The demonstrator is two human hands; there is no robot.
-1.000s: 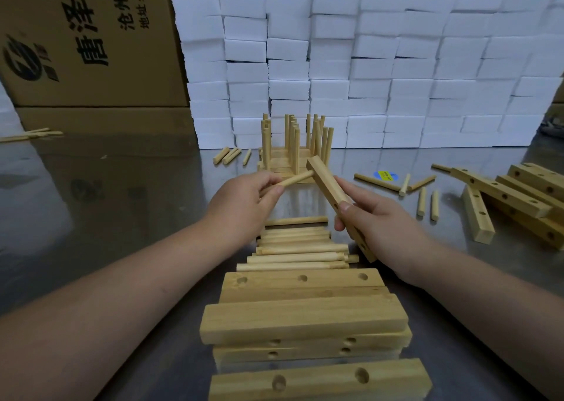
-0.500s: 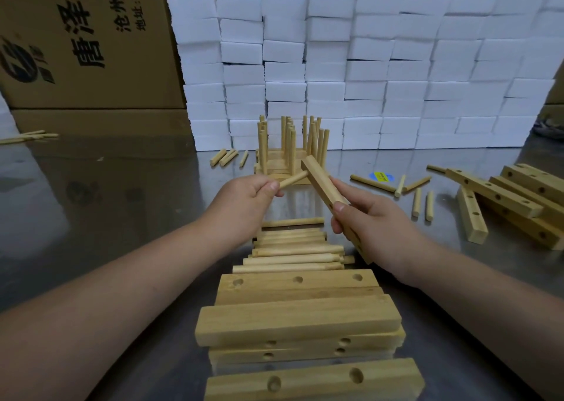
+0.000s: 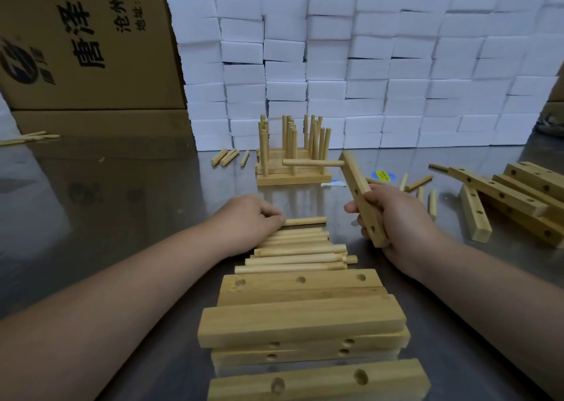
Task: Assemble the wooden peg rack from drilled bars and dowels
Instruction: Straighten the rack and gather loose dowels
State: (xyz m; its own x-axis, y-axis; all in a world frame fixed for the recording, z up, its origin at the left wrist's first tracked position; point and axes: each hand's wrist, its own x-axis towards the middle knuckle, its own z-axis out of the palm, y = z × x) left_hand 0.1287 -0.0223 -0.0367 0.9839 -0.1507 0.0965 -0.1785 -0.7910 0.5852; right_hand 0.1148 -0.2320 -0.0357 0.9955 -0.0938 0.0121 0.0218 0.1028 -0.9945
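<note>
My right hand [image 3: 396, 226] grips a drilled wooden bar [image 3: 358, 191] held upright and tilted above the table. One dowel [image 3: 311, 163] sticks out sideways to the left from the bar's top hole. My left hand [image 3: 248, 217] is down on the table, its fingers pinching the end of a loose dowel [image 3: 306, 221] at the far edge of a pile of dowels [image 3: 299, 252]. A stack of drilled bars [image 3: 300, 318] lies nearest to me. Finished racks with upright pegs [image 3: 293, 156] stand farther back in the middle.
More drilled bars [image 3: 515, 199] lie heaped at the right, with short dowels [image 3: 424, 187] scattered beside them and others [image 3: 227, 157] left of the racks. A wall of white foam blocks [image 3: 366, 74] and cardboard boxes [image 3: 79, 43] closes off the back of the shiny metal table [image 3: 106, 205].
My left hand let go of the dowel now seated in the bar and dropped to the pile, taking hold of another. My right hand moved the bar right and stood it more upright.
</note>
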